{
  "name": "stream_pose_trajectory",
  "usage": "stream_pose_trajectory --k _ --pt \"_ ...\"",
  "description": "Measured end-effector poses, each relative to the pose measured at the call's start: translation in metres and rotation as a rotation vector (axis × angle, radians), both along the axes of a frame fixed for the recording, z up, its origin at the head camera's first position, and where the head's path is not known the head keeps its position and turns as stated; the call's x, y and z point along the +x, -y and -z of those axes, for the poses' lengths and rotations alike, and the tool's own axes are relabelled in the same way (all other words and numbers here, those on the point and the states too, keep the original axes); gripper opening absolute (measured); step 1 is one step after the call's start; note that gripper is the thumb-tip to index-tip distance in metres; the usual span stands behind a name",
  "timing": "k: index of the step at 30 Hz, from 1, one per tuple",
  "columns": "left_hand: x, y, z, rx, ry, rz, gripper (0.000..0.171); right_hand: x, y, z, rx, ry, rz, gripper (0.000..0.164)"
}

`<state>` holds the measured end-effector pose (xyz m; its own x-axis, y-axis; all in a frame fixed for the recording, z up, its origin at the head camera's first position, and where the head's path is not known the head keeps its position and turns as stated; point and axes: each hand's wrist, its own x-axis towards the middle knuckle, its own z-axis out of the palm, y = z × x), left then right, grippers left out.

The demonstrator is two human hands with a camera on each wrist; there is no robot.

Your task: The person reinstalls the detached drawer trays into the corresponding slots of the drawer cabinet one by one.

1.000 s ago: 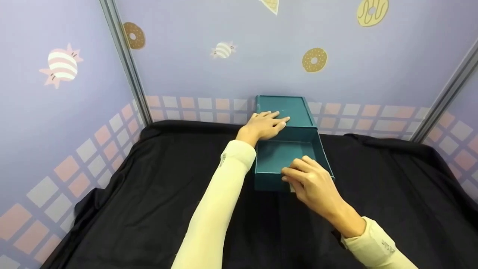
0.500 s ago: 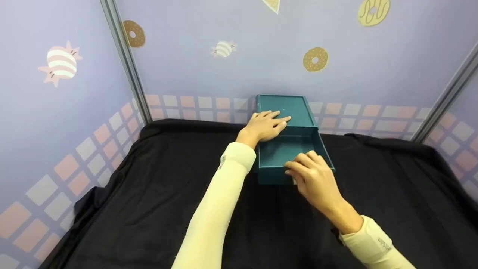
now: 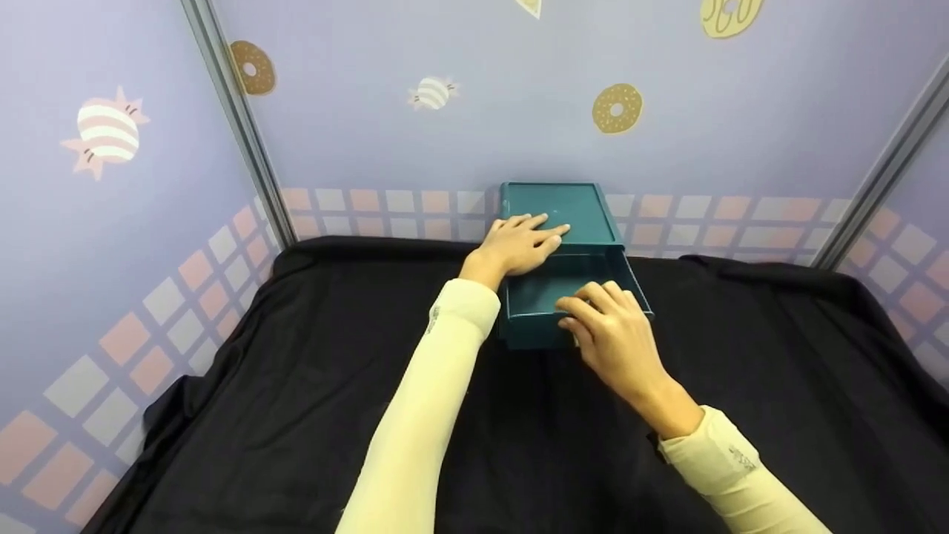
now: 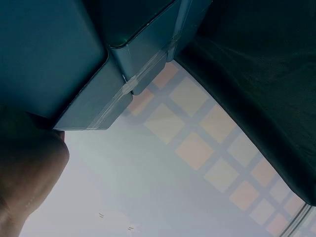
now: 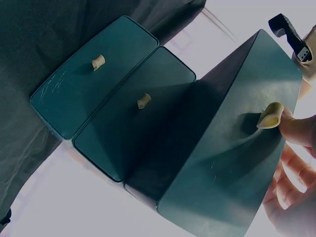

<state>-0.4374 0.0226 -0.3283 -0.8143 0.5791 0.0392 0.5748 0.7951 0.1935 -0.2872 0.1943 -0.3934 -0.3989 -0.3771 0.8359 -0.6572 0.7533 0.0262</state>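
Note:
A teal drawer unit (image 3: pixel 560 211) stands against the back wall, its top drawer (image 3: pixel 537 293) partly out and bare inside where visible. My left hand (image 3: pixel 515 245) lies spread on the unit's top near its front left corner; in the left wrist view part of that hand (image 4: pixel 29 168) shows beside the unit's side. My right hand (image 3: pixel 615 337) holds the drawer's front panel (image 5: pixel 222 163), fingers curled over the rim. In the right wrist view the thumb (image 5: pixel 296 132) is at a small beige tab pull (image 5: pixel 271 116) on the panel.
Below the top drawer are two shut drawers, a middle one (image 5: pixel 133 113) and a bottom one (image 5: pixel 94 76), each with a beige tab. Clear tape (image 4: pixel 129 85) runs along the unit's side. Black cloth (image 3: pixel 296 386) covers the table; patterned walls (image 3: pixel 356 126) enclose it.
The top drawer has slid back toward the unit, and my right hand has moved forward with it. My left hand has stayed on the unit's top. The head view has shifted slightly.

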Motion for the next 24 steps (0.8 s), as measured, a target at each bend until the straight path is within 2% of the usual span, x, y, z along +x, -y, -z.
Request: stream_pose_trajectory --k 8,13,20,24 --pt "-0.002 -0.001 -0.001 -0.006 -0.004 -0.006 0.053 -0.005 0.005 0.001 -0.029 -0.030 0.020 0.003" --pt "-0.002 0.003 0.000 0.004 0.000 -0.014 0.053 -0.006 0.011 0.002 -0.046 -0.029 0.047 0.005" --pt "-0.002 0.001 -0.001 -0.003 0.004 -0.012 0.053 0.001 0.019 0.002 -0.026 -0.056 0.145 0.004" --pt "-0.003 -0.001 -0.002 -0.006 0.014 -0.006 0.053 0.007 0.019 0.004 0.010 -0.057 0.201 0.015"
